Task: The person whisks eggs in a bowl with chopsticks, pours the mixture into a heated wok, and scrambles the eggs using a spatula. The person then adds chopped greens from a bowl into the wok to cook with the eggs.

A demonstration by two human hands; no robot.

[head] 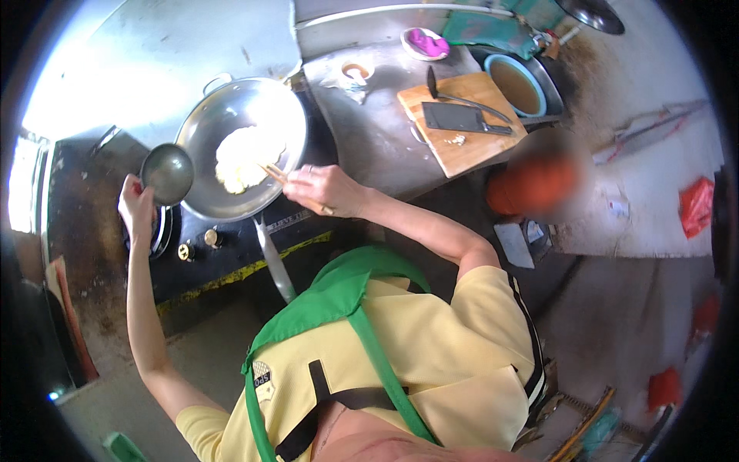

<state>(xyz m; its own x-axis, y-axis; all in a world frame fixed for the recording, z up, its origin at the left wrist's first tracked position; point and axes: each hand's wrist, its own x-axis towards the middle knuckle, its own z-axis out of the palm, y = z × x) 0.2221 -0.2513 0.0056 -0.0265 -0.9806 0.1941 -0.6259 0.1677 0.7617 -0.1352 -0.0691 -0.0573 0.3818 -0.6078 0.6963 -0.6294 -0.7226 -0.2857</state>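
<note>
A steel wok (196, 138) sits on the black stove, its long handle pointing towards my body. Pale yellow food, probably egg (248, 156), lies in the wok, partly lost in glare. My right hand (323, 187) grips wooden chopsticks (276, 172), whose far ends are at the food's near right edge. My left hand (137, 208) holds a round metal bowl (168, 173) tilted at the wok's left rim; whether anything is inside it cannot be told.
Right of the stove, a counter (375, 133) bears a small cup (357, 72), a purple item in a bowl (426, 44) and a wooden cutting board (456, 159) with a cleaver (453, 117) and ladle (434, 84). A blue-rimmed basin (542, 104) stands beyond.
</note>
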